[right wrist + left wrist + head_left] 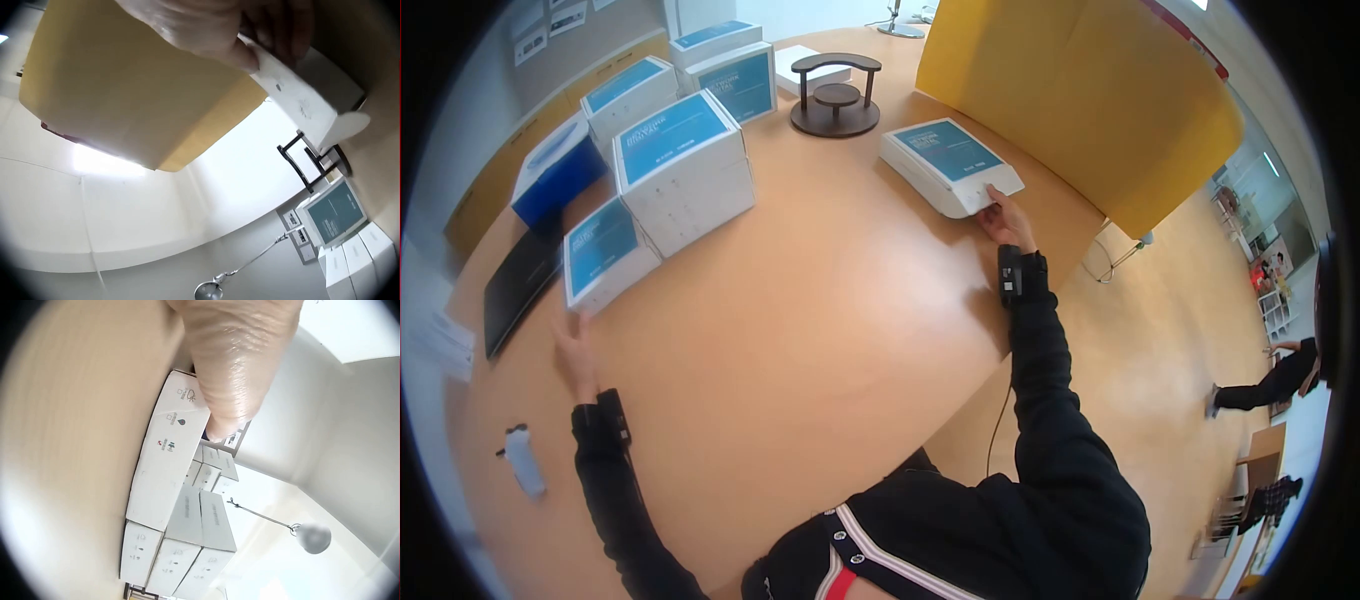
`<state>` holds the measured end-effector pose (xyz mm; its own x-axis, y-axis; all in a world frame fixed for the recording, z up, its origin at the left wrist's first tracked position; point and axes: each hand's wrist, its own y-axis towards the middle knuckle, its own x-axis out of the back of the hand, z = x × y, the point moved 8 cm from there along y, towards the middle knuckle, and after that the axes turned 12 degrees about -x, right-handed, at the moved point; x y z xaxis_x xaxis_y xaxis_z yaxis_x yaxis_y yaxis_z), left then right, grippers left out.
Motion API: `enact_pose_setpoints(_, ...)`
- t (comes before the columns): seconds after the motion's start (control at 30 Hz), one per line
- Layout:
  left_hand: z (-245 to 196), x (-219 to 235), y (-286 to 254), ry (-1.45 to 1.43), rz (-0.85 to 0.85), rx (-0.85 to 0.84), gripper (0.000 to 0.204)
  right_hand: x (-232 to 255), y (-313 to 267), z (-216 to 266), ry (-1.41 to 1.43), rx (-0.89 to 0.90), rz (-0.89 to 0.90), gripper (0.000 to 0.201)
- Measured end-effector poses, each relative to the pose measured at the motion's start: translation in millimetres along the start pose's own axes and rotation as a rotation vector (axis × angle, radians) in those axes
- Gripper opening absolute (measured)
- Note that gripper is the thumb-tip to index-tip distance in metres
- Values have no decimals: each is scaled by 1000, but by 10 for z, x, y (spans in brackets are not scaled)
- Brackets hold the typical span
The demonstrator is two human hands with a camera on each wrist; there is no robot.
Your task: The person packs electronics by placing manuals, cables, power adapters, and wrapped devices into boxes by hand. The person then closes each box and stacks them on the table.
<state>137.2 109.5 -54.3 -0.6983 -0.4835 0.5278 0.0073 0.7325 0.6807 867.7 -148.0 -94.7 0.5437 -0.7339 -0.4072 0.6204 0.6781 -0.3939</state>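
My right hand (1008,222) pinches the open end flap of a white box with a teal label (948,152), lying on the table at the right. In the right wrist view, the thumb of that hand (206,31) presses on the flap (294,94) and the other fingers curl beneath it. At the left, my left hand (578,358) is at the near end of a low white and teal box (605,250); whether it touches is unclear. The left wrist view shows the hand (240,362) over that box's end (165,450), fingertips partly hidden.
More white and teal boxes (685,165) stand at the back left, beside a blue box (560,170) and a black flat case (522,285). A dark round stand (836,112) is at the back, a yellow panel (1090,90) at the right. A small white item (522,460) lies near left.
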Motion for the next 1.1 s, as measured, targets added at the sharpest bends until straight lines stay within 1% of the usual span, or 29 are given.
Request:
enact_pose_setpoints(0.03, -143, 71, -69, 5, 5, 14, 70, -127, -52, -47, 26, -11, 91, 33)
enact_pose_setpoints(0.1, -321, 216, -145, 5, 44, 169, 67, -291, -293, -139, 42, -27, 149, 27)
enact_pose_setpoints(0.13, -370, 226, -232, 23, 40, 184, 67, -474, -506, -184, 26, -24, 279, 24)
enact_pose_setpoints(0.17, -438, 168, -313, -168, 61, 127, 69, -665, -761, -258, 16, -27, 413, 21)
enact_pose_setpoints(0.2, -533, 169, -390, -352, 81, 67, 72, -805, -1045, -324, 30, -20, 466, 23)
enact_pose_setpoints(0.23, -659, 244, -516, -319, 74, 80, 72, -925, -1303, -425, 31, -49, 488, 23)
enact_pose_setpoints(0.3, -1357, 159, -854, -391, 298, -103, 77, -1171, -1805, -539, 51, 11, 554, 29)
enact_pose_setpoints(0.33, -1724, 103, -1032, -424, 409, -188, 79, -1277, -2026, -643, 44, -3, 590, 31)
enact_pose_setpoints(0.37, -1975, 56, -1200, -455, 518, -267, 82, -1388, -2240, -788, 36, -17, 631, 33)
enact_pose_setpoints(0.4, -2091, -15, -1371, -427, 587, -413, 92, -1471, -2426, -953, 6, -36, 630, 36)
enact_pose_setpoints(0.43, -2348, 0, -1487, -573, 628, -403, 100, -1587, -2658, -1106, -23, -117, 669, 39)
enact_pose_setpoints(0.47, -2464, 44, -1569, -481, 684, -437, 105, -1683, -2845, -1241, -44, -187, 715, 39)
enact_pose_setpoints(0.5, -2627, 142, -1614, -530, 692, -441, 108, -1790, -3010, -1375, -67, -255, 766, 39)
enact_pose_setpoints(0.53, -2686, 236, -1608, -568, 626, -446, 108, -1899, -3148, -1457, -76, -289, 823, 39)
enact_pose_setpoints(0.57, -3216, -11, -1408, -614, 575, -478, 107, -1757, -2966, -1085, -103, -337, 869, 39)
enact_pose_setpoints(0.6, -3254, -100, -1354, -569, 558, -455, 107, -1800, -2953, -1071, -140, -399, 920, 39)
enact_pose_setpoints(0.67, -3265, -213, -1318, -543, 405, -548, 100, -1851, -2926, -1050, -163, -483, 1027, 38)
enact_pose_setpoints(0.7, -3219, -238, -1372, -520, 391, -548, 100, -1832, -3000, -1066, -195, -537, 1089, 38)
enact_pose_setpoints(0.77, -3003, -451, -1489, -495, 451, -420, 94, -1802, -2976, -1030, -262, -499, 1133, 37)
enact_pose_setpoints(0.8, -2961, -340, -1429, -479, 476, -360, 91, -1931, -3142, -860, -317, -413, 1252, 39)
enact_pose_setpoints(0.83, -2827, -433, -1482, -485, 517, -279, 89, -2017, -3147, -842, -378, -345, 1341, 41)
enact_pose_setpoints(0.87, -2694, -547, -1539, -499, 561, -203, 86, -2153, -3097, -770, -436, -181, 1360, 46)
enact_pose_setpoints(0.9, -2536, -643, -1549, -517, 614, -122, 84, -2367, -2992, -758, -472, -123, 1378, 48)
enact_pose_setpoints(0.93, -2665, -581, -1547, -750, 666, 100, 85, -2532, -2908, -680, -492, -56, 1382, 48)
enact_pose_setpoints(0.97, -2623, -551, -1528, -710, 537, 5, 86, -2696, -2785, -595, -478, -5, 1355, 48)
enact_pose_setpoints(1.0, -2625, -549, -1516, -741, 528, -9, 87, -2852, -2590, -553, -446, 15, 1332, 48)
enact_pose_setpoints(1.03, -2643, -545, -1504, -769, 519, -19, 87, -2998, -2481, -443, -461, 114, 1319, 52)
enact_pose_setpoints(1.07, -2638, -593, -1503, -781, 533, -10, 87, -3089, -2357, -368, -444, 232, 1231, 56)
enact_pose_setpoints(1.1, -2672, -609, -1478, -728, 530, -60, 85, -3130, -2265, -348, -432, 257, 1185, 58)
